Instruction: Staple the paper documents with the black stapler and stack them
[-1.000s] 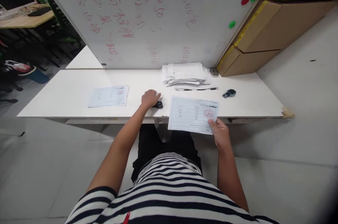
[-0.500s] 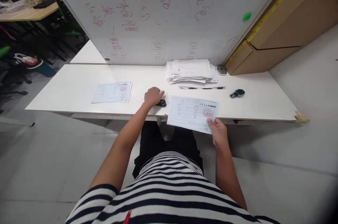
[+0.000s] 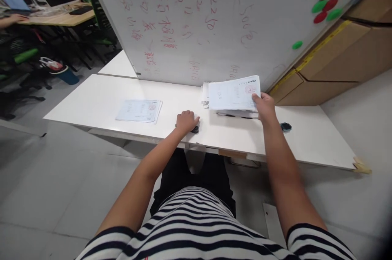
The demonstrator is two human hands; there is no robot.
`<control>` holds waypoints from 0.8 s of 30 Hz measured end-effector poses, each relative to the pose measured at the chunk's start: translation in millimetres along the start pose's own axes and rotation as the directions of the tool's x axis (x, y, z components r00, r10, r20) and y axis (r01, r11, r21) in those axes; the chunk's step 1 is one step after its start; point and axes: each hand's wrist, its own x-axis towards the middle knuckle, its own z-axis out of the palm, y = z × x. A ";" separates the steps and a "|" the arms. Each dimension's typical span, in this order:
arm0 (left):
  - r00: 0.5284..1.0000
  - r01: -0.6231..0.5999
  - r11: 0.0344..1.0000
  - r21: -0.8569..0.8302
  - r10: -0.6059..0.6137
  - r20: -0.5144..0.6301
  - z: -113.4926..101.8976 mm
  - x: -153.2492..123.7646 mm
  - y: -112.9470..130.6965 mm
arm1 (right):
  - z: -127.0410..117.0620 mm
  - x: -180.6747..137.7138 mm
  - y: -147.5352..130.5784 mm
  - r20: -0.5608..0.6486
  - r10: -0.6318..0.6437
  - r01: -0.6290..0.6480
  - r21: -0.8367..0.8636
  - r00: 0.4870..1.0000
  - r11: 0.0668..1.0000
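Observation:
My left hand (image 3: 186, 122) rests on a small black stapler (image 3: 195, 129) near the table's front edge, fingers curled over it and hiding most of it. My right hand (image 3: 265, 107) pinches a printed form (image 3: 231, 96) with a red round stamp at its right edge. The form hangs over a pile of papers (image 3: 205, 96) at the back and covers most of it; whether they touch, I cannot tell. Left of my left hand lies a small stack of similar forms (image 3: 137, 111).
A whiteboard (image 3: 171, 27) with red writing and magnets stands behind the white table (image 3: 92, 101). Cardboard boxes (image 3: 337, 56) are stacked at the right. A dark watch-like object (image 3: 286, 127) lies beyond my right forearm. Another person's hand (image 3: 18, 18) shows at the far left desk.
My right hand has lifted the form from the table's front edge up and back over the paper pile. My left hand stays on the stapler. The view has shifted.

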 end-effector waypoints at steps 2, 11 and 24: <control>1.000 0.007 1.000 0.008 -0.007 -0.014 0.8 -0.9 0.4 | 8.3 37.6 1.8 -0.026 -0.003 -0.004 -0.228 1.000 0.974; 0.997 0.044 0.998 -0.042 -0.046 -0.054 1.3 -1.8 -5.8 | 21.5 31.0 37.1 0.032 -0.202 0.155 -0.763 0.979 0.627; 0.995 0.068 0.997 -0.023 -0.070 -0.068 -1.0 1.0 -6.4 | 27.0 -38.7 52.2 0.329 -0.263 0.396 -0.879 0.907 0.267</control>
